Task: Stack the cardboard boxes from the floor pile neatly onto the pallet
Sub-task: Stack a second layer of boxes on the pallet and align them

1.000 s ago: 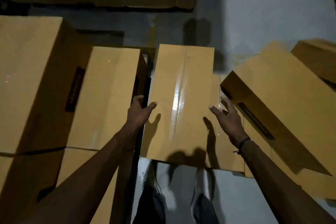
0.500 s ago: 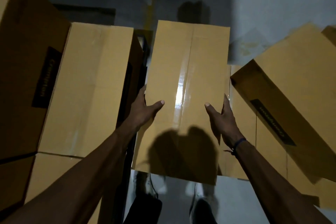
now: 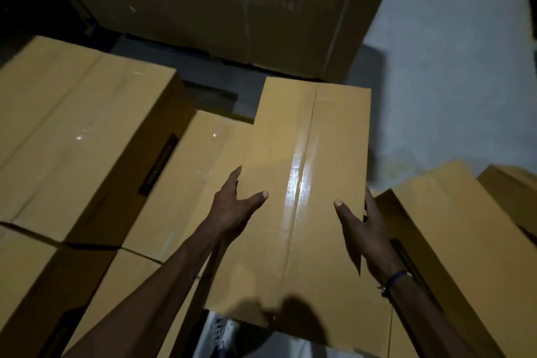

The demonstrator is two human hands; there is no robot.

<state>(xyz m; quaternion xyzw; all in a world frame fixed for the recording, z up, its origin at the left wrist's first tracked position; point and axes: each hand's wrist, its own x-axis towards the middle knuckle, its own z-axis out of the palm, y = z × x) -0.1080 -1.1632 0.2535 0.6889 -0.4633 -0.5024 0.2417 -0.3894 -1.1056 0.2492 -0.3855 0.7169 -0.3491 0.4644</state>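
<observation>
A long taped cardboard box (image 3: 302, 171) is held up in front of me, its far end over the stacked boxes. My left hand (image 3: 232, 206) grips its left side with the thumb on top. My right hand (image 3: 363, 229) grips its right side the same way. To the left, stacked boxes (image 3: 72, 136) stand in tiers, with a lower box (image 3: 200, 171) partly under the held one. The pallet beneath them is hidden. On the right lies the floor pile of boxes (image 3: 453, 241), tilted.
A big dark carton (image 3: 220, 9) stands at the back. Pale floor (image 3: 447, 81) shows at the upper right. My shoes (image 3: 220, 334) are visible below the held box.
Both hands closed on the box's sides and lifted it off the floor. It has moved up and leftward, its left edge now overlapping the stacked boxes.
</observation>
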